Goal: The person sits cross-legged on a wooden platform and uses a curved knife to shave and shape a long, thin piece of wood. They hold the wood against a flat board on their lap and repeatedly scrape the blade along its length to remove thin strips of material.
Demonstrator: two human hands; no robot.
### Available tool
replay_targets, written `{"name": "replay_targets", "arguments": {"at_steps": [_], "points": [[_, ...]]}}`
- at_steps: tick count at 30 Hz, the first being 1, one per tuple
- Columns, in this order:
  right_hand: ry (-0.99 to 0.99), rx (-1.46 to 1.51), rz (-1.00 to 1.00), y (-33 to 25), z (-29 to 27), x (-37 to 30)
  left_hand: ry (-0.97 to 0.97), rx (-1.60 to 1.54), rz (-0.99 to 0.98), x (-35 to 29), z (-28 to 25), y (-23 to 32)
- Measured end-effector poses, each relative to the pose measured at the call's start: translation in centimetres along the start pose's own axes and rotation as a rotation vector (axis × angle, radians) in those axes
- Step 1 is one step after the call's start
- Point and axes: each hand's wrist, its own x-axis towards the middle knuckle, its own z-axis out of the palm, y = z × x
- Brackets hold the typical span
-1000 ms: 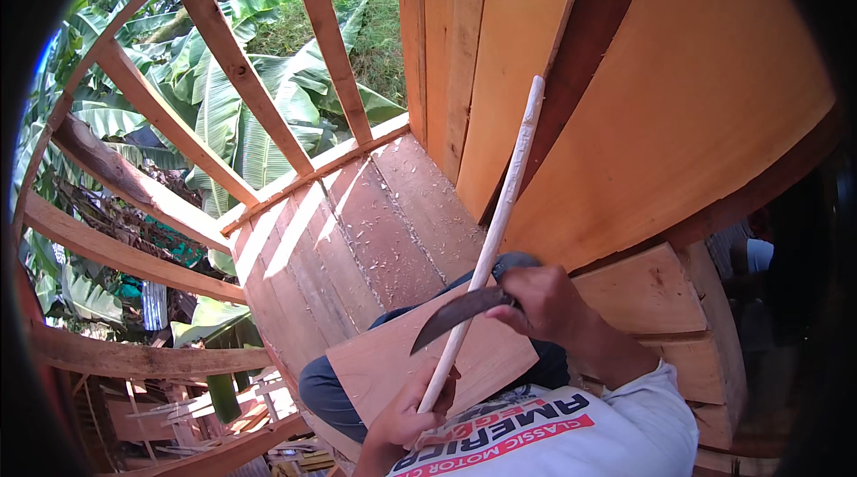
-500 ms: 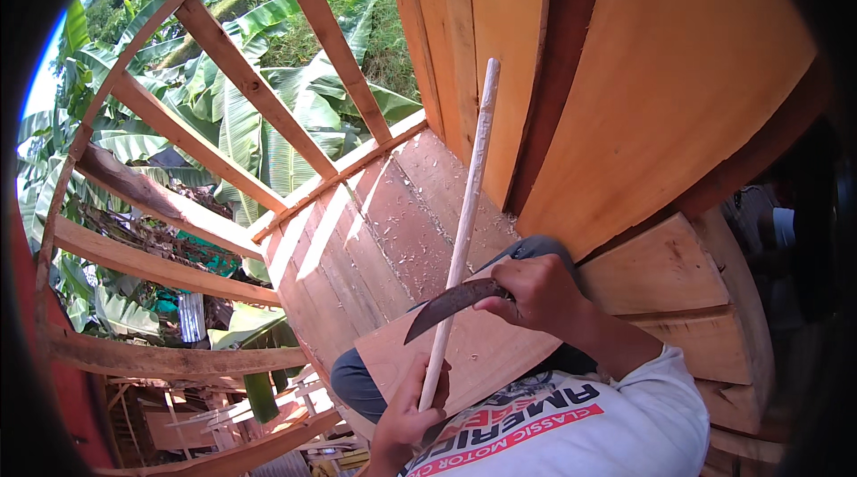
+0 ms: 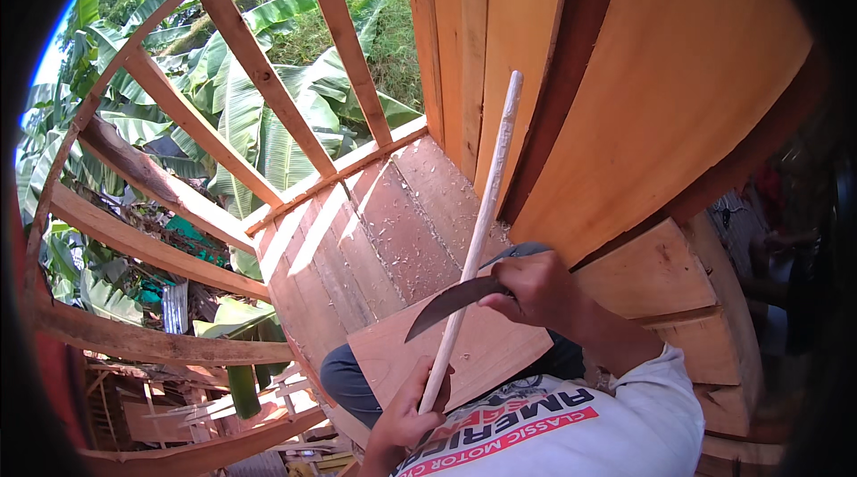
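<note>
A: Are packages, labels, signs or screens present?
B: None as separate items. The only printed surface is the white shirt (image 3: 571,428), lower edge, bearing a red band with white and black lettering.

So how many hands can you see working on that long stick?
2. The left hand grips the pale stick at its bottom end; the right hand holds a curved knife against its middle.

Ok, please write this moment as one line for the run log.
left hand: grips pale stick at lower end | right hand: holds curved knife against stick | under them: wooden board
</note>
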Motion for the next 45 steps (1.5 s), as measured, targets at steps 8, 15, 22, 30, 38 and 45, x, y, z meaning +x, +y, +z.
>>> {"name": "replay_targets", "arguments": {"at_steps": [8,15,22,30,38,45], "points": [[0.084,-0.017,0.016,1.2,-0.1,-1.0,0.068,0.044,0.052,0.0,-0.1,0.1],[0.193,-0.010,0.345,2.9,-2.3,-0.5,0.021,0.072,0.035,0.5,-0.6,-0.1],[0.093,-0.057,0.493,4.1,-0.9,-0.2,0.170,0.171,0.108,2.5,0.2,-0.6],[0.566,0.340,0.523,3.2,-5.6,-3.0,0.103,-0.058,0.113,1.8,0.7,-0.4],[0.098,-0.165,0.129,-0.3,-3.3,-2.5,0.048,0.005,0.181,3.1,1.9,-0.5],[0.130,-0.113,0.199,1.2,-4.0,-3.0,-0.057,0.031,0.294,1.2,-0.7,-3.0]]}}
